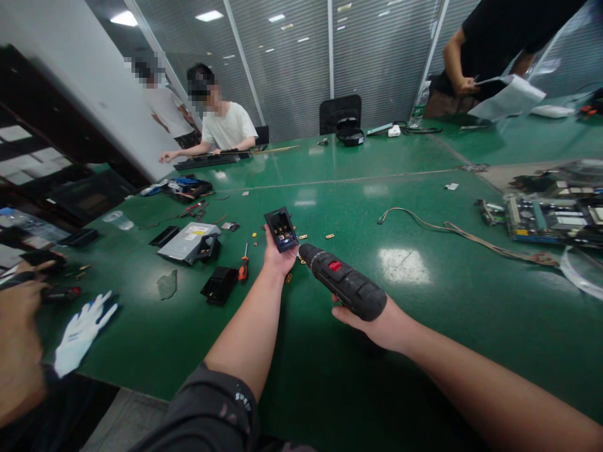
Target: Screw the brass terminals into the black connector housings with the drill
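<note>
My left hand (pixel 279 257) holds a small black module (pixel 281 230) upright above the green table (pixel 424 301), its open face with gold contacts turned toward me. My right hand (pixel 377 323) is wrapped around a black electric screwdriver (pixel 342 281) with a red switch. The driver's tip points at the lower right edge of the module and nearly touches it. Small gold screws or brackets (pixel 329 236) lie scattered on the table just behind the module.
A grey disc drive (pixel 188 242), black parts (pixel 219 285) and an orange-handled screwdriver (pixel 244 267) lie left of my hand. A white glove (pixel 80 333) sits at the near left edge. A ribbon cable (pixel 452 231) and circuit boards (pixel 546 220) lie right. Other people are at the far side and left.
</note>
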The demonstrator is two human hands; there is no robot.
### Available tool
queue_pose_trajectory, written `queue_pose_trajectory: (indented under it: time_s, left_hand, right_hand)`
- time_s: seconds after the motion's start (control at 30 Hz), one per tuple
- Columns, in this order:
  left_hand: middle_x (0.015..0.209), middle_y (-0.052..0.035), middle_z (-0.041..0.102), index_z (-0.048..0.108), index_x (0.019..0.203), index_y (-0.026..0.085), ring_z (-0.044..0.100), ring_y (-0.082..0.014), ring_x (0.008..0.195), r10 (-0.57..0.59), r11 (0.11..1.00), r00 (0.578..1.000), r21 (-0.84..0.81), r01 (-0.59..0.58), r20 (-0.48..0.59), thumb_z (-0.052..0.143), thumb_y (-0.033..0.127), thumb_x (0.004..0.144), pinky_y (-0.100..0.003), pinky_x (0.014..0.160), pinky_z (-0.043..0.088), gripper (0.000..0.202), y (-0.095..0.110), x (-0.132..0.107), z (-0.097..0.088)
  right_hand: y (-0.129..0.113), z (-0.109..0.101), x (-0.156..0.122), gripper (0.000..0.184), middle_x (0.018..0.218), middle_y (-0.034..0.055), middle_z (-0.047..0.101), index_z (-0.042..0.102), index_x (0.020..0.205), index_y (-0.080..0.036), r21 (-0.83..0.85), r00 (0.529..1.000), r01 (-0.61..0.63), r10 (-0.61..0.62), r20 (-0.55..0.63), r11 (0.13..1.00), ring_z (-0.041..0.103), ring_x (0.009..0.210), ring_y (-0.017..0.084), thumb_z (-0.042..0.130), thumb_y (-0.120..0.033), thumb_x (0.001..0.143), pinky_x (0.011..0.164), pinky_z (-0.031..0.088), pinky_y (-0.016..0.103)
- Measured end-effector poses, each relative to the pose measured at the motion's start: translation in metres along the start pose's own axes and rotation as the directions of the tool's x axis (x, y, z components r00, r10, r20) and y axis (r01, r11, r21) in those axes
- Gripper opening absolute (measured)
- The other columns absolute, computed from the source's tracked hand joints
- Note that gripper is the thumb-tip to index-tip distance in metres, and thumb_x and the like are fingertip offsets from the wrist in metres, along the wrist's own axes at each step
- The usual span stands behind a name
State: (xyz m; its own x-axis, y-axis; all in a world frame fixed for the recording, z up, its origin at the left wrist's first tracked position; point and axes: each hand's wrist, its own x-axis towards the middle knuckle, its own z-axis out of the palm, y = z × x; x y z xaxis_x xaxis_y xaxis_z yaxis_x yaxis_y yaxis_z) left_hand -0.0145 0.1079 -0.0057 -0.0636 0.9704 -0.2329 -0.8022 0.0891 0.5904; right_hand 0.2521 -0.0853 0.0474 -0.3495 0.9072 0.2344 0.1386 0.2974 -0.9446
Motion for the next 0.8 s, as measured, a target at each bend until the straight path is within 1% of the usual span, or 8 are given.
queue_pose_trajectory:
  time_s: [0.13,0.37,0.5,0.73,0.8]
  left_hand:
    - [0.090,-0.0066,0.083,0.087,0.114,0.019,0.078,-0.0189,0.072,-0.008,1.000,1.000,0.006,0.008,-0.006,0.072,0.083,0.110,-0.031,0.072,0.066,0.065,0.0006,-0.0009,0.0005]
    - [0.089,-0.0054,0.082,0.086,0.115,0.020,0.078,-0.0194,0.072,-0.007,0.999,1.000,0.031,0.008,-0.011,0.079,0.085,0.104,-0.032,0.073,0.066,0.067,0.0012,-0.0037,0.0018]
    - [0.093,-0.0062,0.083,0.086,0.116,0.019,0.078,-0.0194,0.075,-0.007,1.000,0.999,0.017,0.007,-0.032,0.077,0.084,0.106,-0.032,0.076,0.066,0.066,0.0012,-0.0055,0.0040]
    - [0.089,-0.0057,0.083,0.086,0.114,0.020,0.078,-0.0189,0.072,-0.007,1.000,1.000,0.012,0.007,-0.013,0.073,0.084,0.109,-0.031,0.073,0.066,0.066,0.0011,-0.0060,0.0039]
    - [0.089,-0.0059,0.083,0.086,0.114,0.020,0.079,-0.0196,0.073,-0.002,1.000,1.000,0.018,0.002,-0.006,0.075,0.085,0.107,-0.031,0.073,0.067,0.066,0.0010,-0.0054,0.0030]
  right_hand:
    - [-0.0004,-0.0007,0.0001,0.038,0.113,0.0088,0.081,0.069,0.130,-0.027,-0.016,1.000,0.014,-0.014,0.003,1.000,0.080,0.110,0.032,0.081,-0.038,0.095,0.107,0.066,0.056]
    - [0.0001,0.0004,-0.0001,0.037,0.116,0.0094,0.080,0.070,0.127,-0.027,0.004,1.000,-0.013,0.013,-0.003,1.000,0.080,0.108,0.032,0.081,-0.040,0.094,0.106,0.066,0.057]
    - [-0.0004,0.0000,-0.0004,0.035,0.117,0.0087,0.081,0.069,0.126,-0.027,0.007,1.000,-0.009,0.009,0.002,1.000,0.080,0.107,0.030,0.081,-0.038,0.095,0.105,0.067,0.054]
    - [0.0012,0.0006,-0.0010,0.039,0.117,0.0089,0.082,0.070,0.130,-0.026,0.022,1.000,-0.011,0.011,-0.005,1.000,0.080,0.105,0.030,0.082,-0.039,0.095,0.105,0.067,0.054]
    - [-0.0005,0.0001,-0.0006,0.039,0.116,0.0089,0.082,0.070,0.130,-0.026,0.023,1.000,-0.019,0.019,0.004,1.000,0.080,0.104,0.030,0.082,-0.039,0.095,0.104,0.067,0.054]
